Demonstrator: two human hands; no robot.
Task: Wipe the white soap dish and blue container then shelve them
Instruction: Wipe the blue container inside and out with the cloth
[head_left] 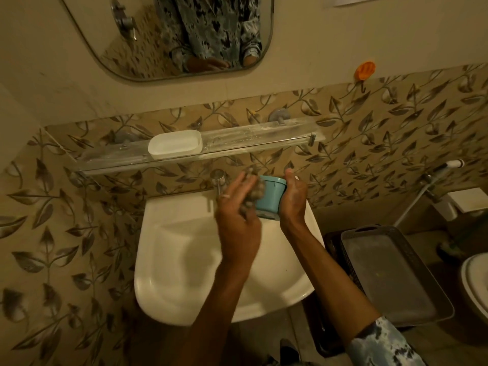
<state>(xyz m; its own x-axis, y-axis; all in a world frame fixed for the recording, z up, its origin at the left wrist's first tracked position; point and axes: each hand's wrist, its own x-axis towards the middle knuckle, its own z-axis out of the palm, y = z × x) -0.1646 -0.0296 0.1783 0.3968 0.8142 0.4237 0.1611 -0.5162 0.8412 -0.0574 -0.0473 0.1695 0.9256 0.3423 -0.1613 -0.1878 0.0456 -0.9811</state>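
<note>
Bathroom wash area, seen from above. White soap dish (pixel 174 144) already standing on the glass shelf (pixel 264 143), left of frame centre, apart from both hands; judged to be the finished half of the task, though cleanliness cannot be confirmed at this size. Blue container (pixel 270 198) not yet shelved: held at centre frame, over the back edge of the white basin (pixel 184 260) and below the shelf, just right of the tap (pixel 219 180).

Right hand (pixel 293 199) wrapped around the container's right side, fingers closed on it, thumb tip raised near its upper rim. Left hand (pixel 237 215) pressing a grey, mottled cloth (pixel 253 194) against the container's left wall, fingers curled loosely over the cloth; blurred, so the exact hold cannot be told. Step in hand judged to be the wiping of the container, with placing it on the shelf beside the dish left to do.

Container: small, round, light blue-green plastic, tilted with one end toward the wall; a raised rim at the far end, a paler printed band at the near end, too small to read. Shelf surface streaked with pale residue along its length. Free shelf space lying to the right of the dish.
</note>
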